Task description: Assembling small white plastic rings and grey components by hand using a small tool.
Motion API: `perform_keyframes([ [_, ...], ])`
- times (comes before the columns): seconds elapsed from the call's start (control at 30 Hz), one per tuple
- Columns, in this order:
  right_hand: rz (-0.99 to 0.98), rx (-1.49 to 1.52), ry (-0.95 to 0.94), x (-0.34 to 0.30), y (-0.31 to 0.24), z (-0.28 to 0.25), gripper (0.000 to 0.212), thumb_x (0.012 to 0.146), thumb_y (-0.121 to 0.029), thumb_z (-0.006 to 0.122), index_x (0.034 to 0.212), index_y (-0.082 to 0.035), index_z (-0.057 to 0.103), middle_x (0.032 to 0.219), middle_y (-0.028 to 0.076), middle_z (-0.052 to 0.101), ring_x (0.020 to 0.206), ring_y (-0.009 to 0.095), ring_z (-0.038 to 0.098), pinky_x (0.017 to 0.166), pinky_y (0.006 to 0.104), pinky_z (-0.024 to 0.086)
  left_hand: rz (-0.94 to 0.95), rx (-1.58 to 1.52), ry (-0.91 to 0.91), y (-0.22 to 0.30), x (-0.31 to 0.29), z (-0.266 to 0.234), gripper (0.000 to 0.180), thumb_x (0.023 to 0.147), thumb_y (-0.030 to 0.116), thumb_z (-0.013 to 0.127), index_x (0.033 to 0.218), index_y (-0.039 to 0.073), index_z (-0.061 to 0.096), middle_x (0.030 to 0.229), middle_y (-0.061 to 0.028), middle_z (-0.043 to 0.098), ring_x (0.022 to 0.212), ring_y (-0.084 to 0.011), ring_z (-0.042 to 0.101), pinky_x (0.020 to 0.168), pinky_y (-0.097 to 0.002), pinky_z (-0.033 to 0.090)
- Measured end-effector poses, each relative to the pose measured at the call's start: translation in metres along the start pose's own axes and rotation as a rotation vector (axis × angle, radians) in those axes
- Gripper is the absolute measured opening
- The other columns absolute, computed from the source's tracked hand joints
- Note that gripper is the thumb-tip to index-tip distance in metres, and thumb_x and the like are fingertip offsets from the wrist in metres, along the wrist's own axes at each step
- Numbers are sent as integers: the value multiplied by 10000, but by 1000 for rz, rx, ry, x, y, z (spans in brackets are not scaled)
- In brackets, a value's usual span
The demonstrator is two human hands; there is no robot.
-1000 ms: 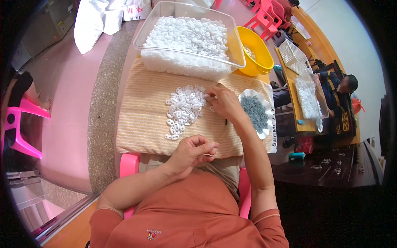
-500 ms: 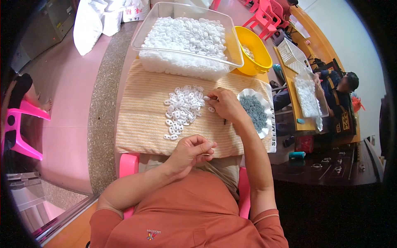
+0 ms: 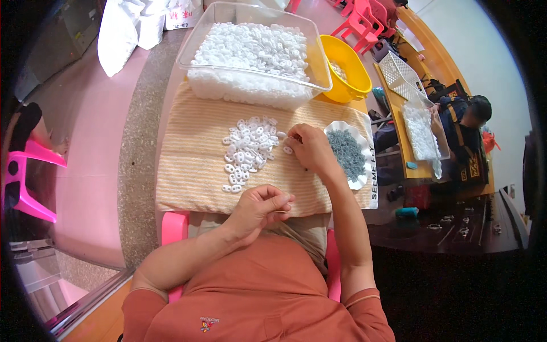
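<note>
My left hand is closed in a pinch over the towel's near edge; anything between its fingertips is too small to make out. On the towel, my right hand reaches down with bent, closed fingertips beside a loose white oval piece. What those fingers hold, if anything, is hidden. To their left spreads a pile of white two-holed oval pieces. A scalloped white dish of small grey parts sits just right of my right hand. A tiny dark bit shows under that wrist.
Beyond the pile, a clear plastic bin brims with white pieces, next to a yellow basin. The striped towel covers the table. Rightward, another person works beside a white-filled bin. A pink stool stands left.
The view has shifted slightly. My right fingertips have moved off one white piece at the pile's edge, toward the loose piece nearer me. My left hand keeps its pinch.
</note>
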State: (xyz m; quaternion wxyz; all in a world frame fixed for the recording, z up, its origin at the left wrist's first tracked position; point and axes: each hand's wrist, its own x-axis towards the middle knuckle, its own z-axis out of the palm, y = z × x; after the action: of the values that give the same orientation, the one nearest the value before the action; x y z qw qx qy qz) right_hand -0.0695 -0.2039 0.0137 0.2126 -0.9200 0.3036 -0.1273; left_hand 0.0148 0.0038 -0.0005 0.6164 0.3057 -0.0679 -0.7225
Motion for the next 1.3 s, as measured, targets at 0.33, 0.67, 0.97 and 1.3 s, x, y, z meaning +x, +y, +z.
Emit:
perform_keyframes([
  [0.33, 83, 680, -44, -87, -41, 5, 117, 881, -16, 628, 983, 40, 641, 793, 34, 641, 699, 86, 610, 630, 217, 505, 164, 14, 97, -1, 5, -4, 163, 911, 164, 628, 1004, 44, 570, 843, -39, 614, 731, -116, 602, 686, -263, 531],
  [0.67, 348, 1108, -117, -111, -57, -1, 136, 878, -24, 640, 991, 51, 650, 846, 40, 665, 742, 71, 610, 662, 205, 509, 144, 22, 51, -4, 5, -1, 127, 929, 153, 598, 985, 46, 561, 874, -53, 640, 771, -124, 627, 699, -256, 541],
  [0.97, -33, 668, 100, -117, -47, 7, 100, 829, 0, 676, 926, 15, 654, 844, 74, 648, 741, 120, 619, 636, 244, 501, 120, 57, 3, -4, 5, -2, 131, 931, 154, 594, 966, 32, 561, 892, -67, 640, 788, -133, 632, 734, -287, 563],
  [1.3, -36, -143, 527, -126, -19, -19, 206, 733, -24, 729, 916, -13, 635, 900, 145, 617, 835, 317, 603, 708, 379, 491, 135, 54, 104, -3, 4, 0, 109, 890, 86, 639, 947, 25, 568, 835, -74, 646, 733, -134, 640, 681, -256, 566],
])
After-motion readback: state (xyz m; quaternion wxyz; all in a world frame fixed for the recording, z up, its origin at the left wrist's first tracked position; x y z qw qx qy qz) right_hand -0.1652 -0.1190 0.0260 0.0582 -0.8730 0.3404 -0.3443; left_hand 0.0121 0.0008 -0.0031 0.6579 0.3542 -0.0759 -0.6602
